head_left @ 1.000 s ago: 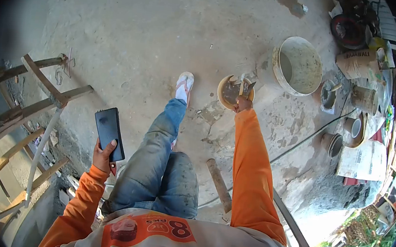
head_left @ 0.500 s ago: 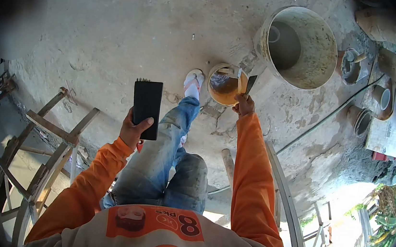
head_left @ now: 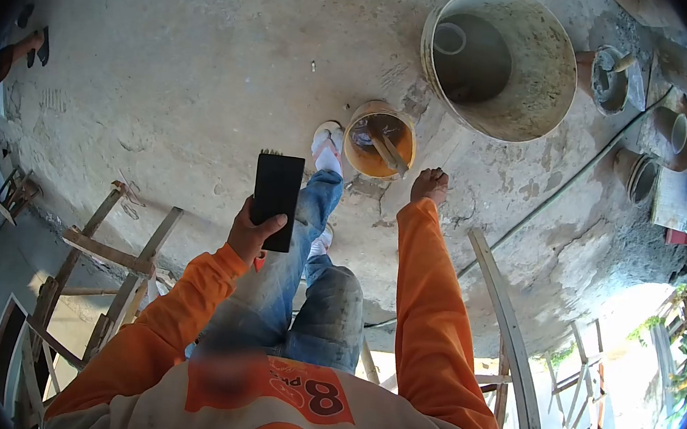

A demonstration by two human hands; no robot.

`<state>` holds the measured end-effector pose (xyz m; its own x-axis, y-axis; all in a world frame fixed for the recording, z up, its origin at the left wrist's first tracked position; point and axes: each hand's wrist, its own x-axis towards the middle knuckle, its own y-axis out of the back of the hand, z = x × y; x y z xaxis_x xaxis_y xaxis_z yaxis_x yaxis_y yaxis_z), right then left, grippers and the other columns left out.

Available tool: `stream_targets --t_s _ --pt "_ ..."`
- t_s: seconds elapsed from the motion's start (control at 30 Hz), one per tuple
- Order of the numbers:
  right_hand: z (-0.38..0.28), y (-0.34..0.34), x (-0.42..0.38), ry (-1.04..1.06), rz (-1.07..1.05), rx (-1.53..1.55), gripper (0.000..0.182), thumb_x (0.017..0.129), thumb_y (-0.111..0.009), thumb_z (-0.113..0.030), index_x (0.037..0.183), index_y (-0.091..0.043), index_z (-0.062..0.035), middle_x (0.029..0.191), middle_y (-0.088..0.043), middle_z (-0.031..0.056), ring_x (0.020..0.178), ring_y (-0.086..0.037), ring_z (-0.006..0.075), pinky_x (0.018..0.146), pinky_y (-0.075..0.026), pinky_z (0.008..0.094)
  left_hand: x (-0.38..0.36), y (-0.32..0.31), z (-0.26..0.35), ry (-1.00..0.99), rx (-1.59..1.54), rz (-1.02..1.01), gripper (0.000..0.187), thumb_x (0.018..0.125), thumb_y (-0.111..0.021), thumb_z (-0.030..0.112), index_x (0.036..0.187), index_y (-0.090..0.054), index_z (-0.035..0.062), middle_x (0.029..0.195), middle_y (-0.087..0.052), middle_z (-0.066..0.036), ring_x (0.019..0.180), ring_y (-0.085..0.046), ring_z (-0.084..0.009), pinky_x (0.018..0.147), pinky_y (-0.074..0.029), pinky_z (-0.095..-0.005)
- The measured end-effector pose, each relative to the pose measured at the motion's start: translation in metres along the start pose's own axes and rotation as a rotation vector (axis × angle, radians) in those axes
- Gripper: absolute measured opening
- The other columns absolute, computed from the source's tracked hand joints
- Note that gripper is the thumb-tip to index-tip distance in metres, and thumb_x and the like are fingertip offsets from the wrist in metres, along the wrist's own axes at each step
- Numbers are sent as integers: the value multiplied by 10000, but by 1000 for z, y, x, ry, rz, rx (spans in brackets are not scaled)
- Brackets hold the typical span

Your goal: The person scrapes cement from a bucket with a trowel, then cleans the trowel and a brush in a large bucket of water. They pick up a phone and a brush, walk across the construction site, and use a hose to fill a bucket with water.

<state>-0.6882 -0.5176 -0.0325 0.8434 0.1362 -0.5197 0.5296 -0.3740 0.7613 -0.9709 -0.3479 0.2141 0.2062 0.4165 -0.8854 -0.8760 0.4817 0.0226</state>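
My left hand [head_left: 251, 232] grips a flat black board [head_left: 276, 199] by its lower end, thumb across the face; bristles show at the board's far edge. Over the floor, to the right of a small orange-yellow bucket [head_left: 350, 152], is my right hand [head_left: 429, 186]. Its fingers are curled, and nothing can be made out in them. Inside the bucket are murky water and tools with pale handles [head_left: 387, 150], which lean on the near rim.
A big bucket [head_left: 537, 122] with grey water stands beyond my right hand. Small pots [head_left: 642, 179], a hose [head_left: 555, 195] and cardboard lie at the right. Wooden frames [head_left: 109, 250] flank me. Another person's leg [head_left: 24, 47] shows at the far left.
The tool with a dark blade has left my right hand, and handles now rest in the small bucket. My right hand has moved clear of its rim. The view has shifted; another person's leg appears.
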Motion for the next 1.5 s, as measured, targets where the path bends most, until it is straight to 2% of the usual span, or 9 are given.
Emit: stream_targets --t_s 0.27,0.47,0.6,0.73,0.87,0.97,1.23,1.47,1.5 --pt "-7 15 -48 127 -22 -129 247 774 -572 -251 783 -496 -16 756 -574 202 730 -553 400 660 -435 460 11 -16 -1 94 -142 -38 510 767 -702 252 1136 -461 -6 1021 -556 -67 928 -543 -133 844 -441 -267" --pt "-24 -16 -53 382 -144 -83 362 803 -539 -335 1041 -527 -62 918 -588 243 840 -569 406 732 -456 482 12 -25 -7 97 -87 -52 521 758 -711 246 1140 -461 -5 1033 -554 -63 935 -543 -137 860 -433 -274" --pt "-24 -13 -30 125 48 -131 394 796 -553 -306 1117 -520 -79 1030 -552 240 951 -541 382 801 -443 447 11 -29 -6 111 -35 -37 519 757 -712 248 1138 -464 -1 1030 -555 -61 938 -542 -136 860 -432 -273" --pt "-11 -10 -34 191 -279 -7 432 795 -537 -222 1188 -482 -51 1150 -482 253 1015 -503 401 875 -416 433 8 -37 -10 128 -123 -4 491 765 -701 251 1128 -477 7 1011 -561 -54 920 -546 -130 832 -445 -269" --pt "-6 -22 -106 587 -395 116 400 788 -532 -189 1150 -489 -26 1167 -481 220 1023 -504 383 890 -406 426 1 -54 -9 146 -144 30 479 769 -696 258 1121 -484 12 993 -565 -48 891 -552 -123 800 -458 -261" --pt "-1 -21 -133 480 -692 22 380 779 -534 -164 1125 -490 -14 1151 -494 210 1047 -495 384 902 -403 416 -4 -62 -17 149 -140 65 474 775 -690 263 1121 -484 13 984 -566 -45 873 -556 -118 783 -465 -254" --pt "1 -13 -90 308 -810 148 575 760 -543 -143 1306 -382 -55 1211 -486 241 1131 -467 372 957 -375 394 -7 -80 -20 163 -66 47 462 781 -684 255 1124 -485 16 989 -565 -44 883 -551 -115 794 -456 -258" --pt "0 -23 -84 275 -610 158 698 749 -524 -127 1380 -231 -70 1244 -447 273 1104 -487 396 957 -383 398 -6 -86 -20 178 -17 37 459 775 -690 236 1125 -485 22 994 -566 -40 902 -547 -114 813 -448 -257" --pt "-2 -18 -75 91 -571 145 699 750 -516 -129 1380 -219 -71 1192 -492 264 1068 -511 399 921 -410 400 -5 -84 -21 170 -11 28 460 774 -692 235 1126 -484 22 996 -565 -40 901 -547 -114 814 -448 -256"
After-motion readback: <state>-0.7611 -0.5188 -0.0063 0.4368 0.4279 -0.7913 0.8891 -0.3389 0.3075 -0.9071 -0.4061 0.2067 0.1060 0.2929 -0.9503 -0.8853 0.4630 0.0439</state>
